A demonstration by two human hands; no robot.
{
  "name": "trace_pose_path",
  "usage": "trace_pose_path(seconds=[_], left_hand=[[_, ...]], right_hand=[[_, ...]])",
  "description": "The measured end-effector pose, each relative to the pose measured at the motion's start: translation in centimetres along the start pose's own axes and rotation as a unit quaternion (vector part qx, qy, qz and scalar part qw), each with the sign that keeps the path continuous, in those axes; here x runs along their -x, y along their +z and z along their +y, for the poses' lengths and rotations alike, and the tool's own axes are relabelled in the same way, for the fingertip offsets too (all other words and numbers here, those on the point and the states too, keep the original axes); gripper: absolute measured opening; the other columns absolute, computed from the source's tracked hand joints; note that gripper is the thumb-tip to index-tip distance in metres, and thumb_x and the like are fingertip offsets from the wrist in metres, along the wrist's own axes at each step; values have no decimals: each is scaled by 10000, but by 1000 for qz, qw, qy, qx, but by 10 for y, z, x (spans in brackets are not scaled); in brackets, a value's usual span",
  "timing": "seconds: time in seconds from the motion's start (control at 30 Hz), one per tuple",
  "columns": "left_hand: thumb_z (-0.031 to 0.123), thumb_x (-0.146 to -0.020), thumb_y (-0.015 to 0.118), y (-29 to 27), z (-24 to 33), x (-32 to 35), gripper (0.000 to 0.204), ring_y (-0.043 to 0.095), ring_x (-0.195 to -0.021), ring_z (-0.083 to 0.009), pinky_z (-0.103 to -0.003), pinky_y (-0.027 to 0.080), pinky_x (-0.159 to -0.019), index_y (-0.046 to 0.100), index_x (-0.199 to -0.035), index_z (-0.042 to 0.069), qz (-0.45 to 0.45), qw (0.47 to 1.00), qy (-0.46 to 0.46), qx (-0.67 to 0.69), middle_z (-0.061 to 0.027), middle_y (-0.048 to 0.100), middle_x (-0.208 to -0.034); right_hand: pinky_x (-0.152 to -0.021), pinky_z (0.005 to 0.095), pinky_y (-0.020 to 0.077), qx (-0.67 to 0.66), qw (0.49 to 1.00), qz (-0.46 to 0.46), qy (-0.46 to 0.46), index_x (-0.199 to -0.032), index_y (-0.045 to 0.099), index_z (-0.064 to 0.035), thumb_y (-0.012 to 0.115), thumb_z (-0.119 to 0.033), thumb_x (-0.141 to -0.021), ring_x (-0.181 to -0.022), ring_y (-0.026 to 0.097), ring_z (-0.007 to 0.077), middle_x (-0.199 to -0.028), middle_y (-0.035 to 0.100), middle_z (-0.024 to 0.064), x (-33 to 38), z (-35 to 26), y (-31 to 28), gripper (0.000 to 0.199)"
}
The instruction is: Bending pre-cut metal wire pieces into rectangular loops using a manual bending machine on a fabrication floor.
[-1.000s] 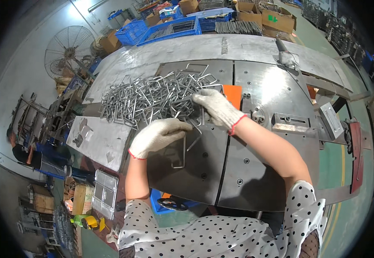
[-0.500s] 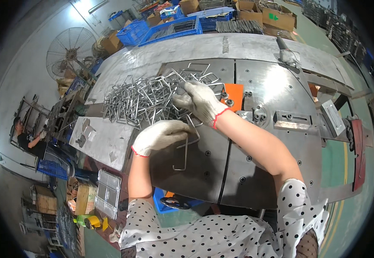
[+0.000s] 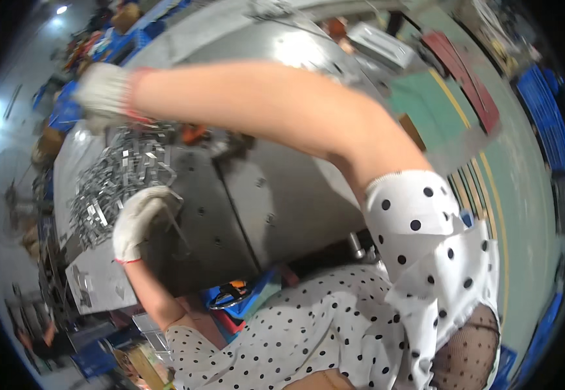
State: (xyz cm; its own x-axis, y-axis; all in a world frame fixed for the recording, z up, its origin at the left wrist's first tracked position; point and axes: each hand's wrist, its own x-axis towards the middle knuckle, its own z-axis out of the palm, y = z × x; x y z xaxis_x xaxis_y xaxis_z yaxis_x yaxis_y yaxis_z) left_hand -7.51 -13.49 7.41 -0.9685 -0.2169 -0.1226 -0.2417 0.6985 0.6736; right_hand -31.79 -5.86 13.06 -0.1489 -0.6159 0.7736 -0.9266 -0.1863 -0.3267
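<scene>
My left hand (image 3: 138, 224), in a white knitted glove with a red cuff edge, is curled at the near right side of the pile of bent metal rods (image 3: 116, 172). A thin bent metal rod (image 3: 177, 226) sticks out from its fingers over the steel table. Past the far side of the pile, my right hand (image 3: 103, 94) is raised, in a matching glove. Motion smears its fingers, so whether it holds anything cannot be made out. My right forearm stretches across the far part of the table and hides some of it.
The steel table top (image 3: 295, 195) has a dark seam and bolt holes. A blurred orange piece (image 3: 193, 133) lies beside the pile. Below the near edge is a blue bin (image 3: 256, 302). A red panel (image 3: 461, 81) stands at the far right above the green floor (image 3: 523, 214).
The view has swung to the right, shifting the table and pile leftward. My right hand has left the pile's near side and reaches up and far. My left hand stays low beside the pile.
</scene>
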Motion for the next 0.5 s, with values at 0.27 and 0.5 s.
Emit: trace_pose_path(seconds=[0.27,0.5], left_hand=[[116,-1044,586,2,-35,-16,296,644,-1123,-207,-313,478,-1027,696,-1284,-16,-59,998,-13,14,-78,716,-1231],[81,-1022,622,8,-21,-11,286,651,-1082,-184,-292,500,-983,674,-1275,-44,-3,997,-27,74,-99,697,-1209]], right_hand=[[-775,477,592,27,998,7,64,-920,760,-84,784,-265,-794,-898,748,359,-892,753,151,-5,1,-46,223],[-773,460,590,90,995,-39,7,-911,784,-117,787,-276,-793,-898,758,320,-893,771,104,-42,-14,-47,198]])
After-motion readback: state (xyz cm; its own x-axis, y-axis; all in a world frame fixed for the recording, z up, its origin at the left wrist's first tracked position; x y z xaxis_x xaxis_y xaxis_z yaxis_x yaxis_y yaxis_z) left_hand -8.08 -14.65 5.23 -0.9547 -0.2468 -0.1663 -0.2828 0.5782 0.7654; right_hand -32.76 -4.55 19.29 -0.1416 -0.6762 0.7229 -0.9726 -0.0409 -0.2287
